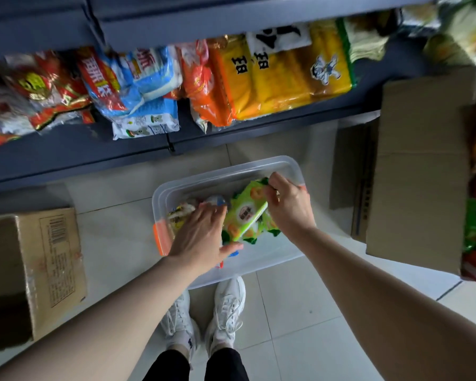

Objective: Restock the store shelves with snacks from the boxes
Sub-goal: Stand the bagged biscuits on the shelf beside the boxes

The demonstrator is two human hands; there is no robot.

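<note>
Two hands in clear bin (294,167): right grip (289,204) pinches green snack pack (243,213), long axis near-left to far-right; left grip (201,232) spread flat, I note.

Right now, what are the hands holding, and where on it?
The right hand pinches the green snack packet by its top edge. The left hand lies open against its lower side, gripping nothing.

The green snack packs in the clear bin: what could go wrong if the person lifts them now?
1. The right hand pinches only the top edge of the green snack packs, so the loose stack could slide apart and drop back into the clear bin.
2. The left hand lies flat on the packs without gripping, giving little support.
3. The cardboard box stands close on the right and could be bumped.
</note>
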